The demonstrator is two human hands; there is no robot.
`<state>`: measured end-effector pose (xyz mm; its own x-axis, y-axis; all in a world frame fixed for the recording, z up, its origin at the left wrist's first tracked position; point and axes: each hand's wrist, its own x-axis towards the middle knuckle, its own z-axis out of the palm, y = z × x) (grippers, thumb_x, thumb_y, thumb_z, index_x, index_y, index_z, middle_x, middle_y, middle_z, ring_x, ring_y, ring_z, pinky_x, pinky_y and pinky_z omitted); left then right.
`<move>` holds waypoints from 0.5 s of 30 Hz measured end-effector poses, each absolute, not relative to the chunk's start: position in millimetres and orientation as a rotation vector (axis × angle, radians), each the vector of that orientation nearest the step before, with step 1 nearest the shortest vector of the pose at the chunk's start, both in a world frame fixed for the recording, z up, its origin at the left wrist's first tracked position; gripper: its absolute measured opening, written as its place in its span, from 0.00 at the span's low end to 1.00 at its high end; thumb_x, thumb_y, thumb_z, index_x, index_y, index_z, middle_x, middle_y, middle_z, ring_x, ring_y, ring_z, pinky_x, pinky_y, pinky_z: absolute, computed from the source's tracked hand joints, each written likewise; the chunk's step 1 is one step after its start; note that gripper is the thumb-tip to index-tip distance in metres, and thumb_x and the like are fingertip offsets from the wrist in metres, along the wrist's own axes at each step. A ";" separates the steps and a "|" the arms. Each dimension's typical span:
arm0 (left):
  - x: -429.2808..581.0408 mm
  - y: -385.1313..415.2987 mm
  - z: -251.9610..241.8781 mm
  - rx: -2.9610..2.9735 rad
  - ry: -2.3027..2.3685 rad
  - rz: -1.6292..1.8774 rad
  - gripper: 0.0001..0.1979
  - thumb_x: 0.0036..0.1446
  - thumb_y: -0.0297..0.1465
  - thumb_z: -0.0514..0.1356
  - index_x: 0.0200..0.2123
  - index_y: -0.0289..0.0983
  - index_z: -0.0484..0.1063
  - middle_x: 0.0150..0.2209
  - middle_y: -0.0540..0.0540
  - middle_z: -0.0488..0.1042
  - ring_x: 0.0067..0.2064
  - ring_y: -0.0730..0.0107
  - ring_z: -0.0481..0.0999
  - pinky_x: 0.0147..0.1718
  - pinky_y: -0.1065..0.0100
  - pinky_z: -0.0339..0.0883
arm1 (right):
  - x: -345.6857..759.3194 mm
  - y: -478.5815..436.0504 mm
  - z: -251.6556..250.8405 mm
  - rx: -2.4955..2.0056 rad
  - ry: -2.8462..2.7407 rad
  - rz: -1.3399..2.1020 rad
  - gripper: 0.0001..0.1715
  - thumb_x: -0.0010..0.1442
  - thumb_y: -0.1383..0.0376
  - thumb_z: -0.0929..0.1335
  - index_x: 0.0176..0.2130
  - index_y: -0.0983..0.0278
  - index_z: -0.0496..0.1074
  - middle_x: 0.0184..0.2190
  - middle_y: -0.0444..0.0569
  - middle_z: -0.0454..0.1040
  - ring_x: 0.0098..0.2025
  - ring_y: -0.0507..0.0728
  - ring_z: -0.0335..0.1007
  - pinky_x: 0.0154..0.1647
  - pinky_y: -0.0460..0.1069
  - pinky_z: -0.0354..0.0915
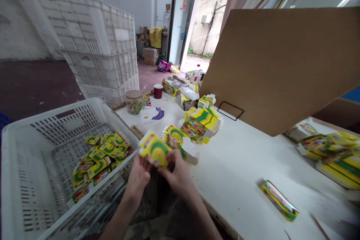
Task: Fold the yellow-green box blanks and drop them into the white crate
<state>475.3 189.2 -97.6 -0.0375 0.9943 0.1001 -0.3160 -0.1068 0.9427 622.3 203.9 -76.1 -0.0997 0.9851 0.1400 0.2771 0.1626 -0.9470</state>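
A yellow and green carton point(155, 150), somewhat blurred, is held up between both hands at the table's near edge. My left hand point(138, 178) supports its lower left side, fingers partly hidden behind it. My right hand point(177, 172) pinches its right side with thumb and fingers. Just beyond lie a row of similar cartons point(173, 137) and a larger stack of flat ones point(201, 122). To the left, a white plastic crate point(56, 120) contains many small yellow-green packets point(98, 161).
On the white table point(225, 165) are a wrapped packet point(279, 200), a red mug point(157, 91), a jar point(134, 102) and cartons point(334, 150) at right. A large brown board point(281, 67) leans behind. Stacked crates point(95, 41) stand at back left.
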 end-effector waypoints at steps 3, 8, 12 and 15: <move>487.3 190.6 -77.8 0.754 0.893 1.610 0.27 0.51 0.55 0.59 0.42 0.38 0.65 0.38 0.44 0.72 0.39 0.63 0.75 0.37 0.63 0.73 | 598.9 179.3 -76.9 -0.959 -1.410 1.410 0.22 0.47 0.63 0.74 0.35 0.60 0.58 0.27 0.39 0.63 0.28 0.51 0.59 0.28 0.45 0.56; 486.6 191.5 -68.4 0.709 0.969 1.740 0.20 0.55 0.50 0.58 0.31 0.40 0.59 0.26 0.54 0.58 0.26 0.75 0.63 0.27 0.72 0.67 | 586.1 167.2 -83.3 -0.876 -1.319 1.475 0.32 0.45 0.59 0.77 0.44 0.61 0.61 0.28 0.38 0.65 0.30 0.51 0.59 0.30 0.46 0.55; 478.9 186.5 -85.9 0.795 1.075 1.658 0.23 0.52 0.52 0.60 0.39 0.40 0.65 0.36 0.50 0.70 0.38 0.69 0.72 0.37 0.70 0.71 | 599.5 176.3 -79.5 -0.989 -1.360 1.317 0.18 0.51 0.60 0.73 0.41 0.63 0.69 0.27 0.40 0.67 0.29 0.52 0.60 0.30 0.46 0.55; 472.5 184.8 -98.2 0.811 1.165 1.604 0.21 0.53 0.46 0.64 0.41 0.37 0.68 0.39 0.48 0.75 0.40 0.67 0.75 0.41 0.68 0.70 | 613.7 183.5 -74.5 -1.053 -1.385 1.190 0.08 0.57 0.61 0.69 0.35 0.64 0.72 0.28 0.44 0.71 0.30 0.53 0.64 0.31 0.47 0.59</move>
